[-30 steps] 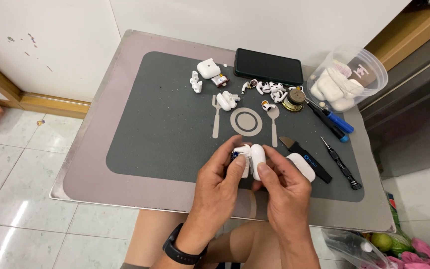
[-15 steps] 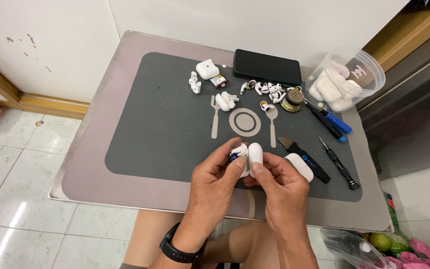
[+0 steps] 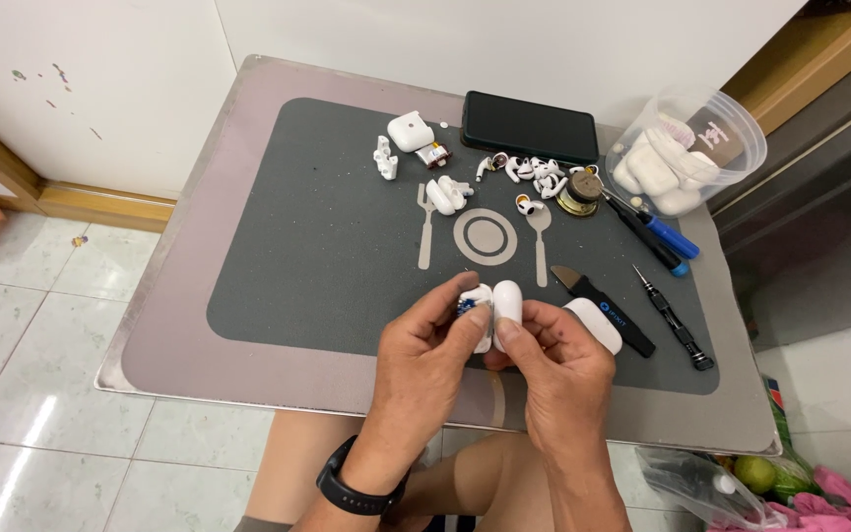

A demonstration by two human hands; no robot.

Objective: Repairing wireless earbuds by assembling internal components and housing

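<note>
- Two hands are meeting over the near edge of the dark grey placemat (image 3: 327,266), which is lying on the tabletop (image 3: 199,335).
- At the far left of the mat's clutter, a small white earbud part (image 3: 383,158) is lying beside a closed white earbud case (image 3: 411,130), with a small battery-like piece (image 3: 433,155) just next to it.
- Further right, a pair of white earbuds (image 3: 447,192) is resting near the printed fork.
- The left hand (image 3: 425,369), wearing a black wristband (image 3: 355,488), is closing its thumb and fingers around the left side of an opened white earbud case (image 3: 492,307), where a blue part is showing.
- The right hand (image 3: 563,369) is pinching the right side of that same case, held just above the mat's front edge.
- Behind, a black phone (image 3: 530,126) is lying flat, with loose white earbuds (image 3: 534,172) and a round metal piece (image 3: 578,192) in front of it.
- Just right of the hands, a white shell (image 3: 595,325) is touching a black pry tool (image 3: 603,305).
- A blue-handled screwdriver (image 3: 657,232) and a black screwdriver (image 3: 672,320) are lying further right.
- At the far right, a clear plastic tub (image 3: 687,148) is holding white cases.
</note>
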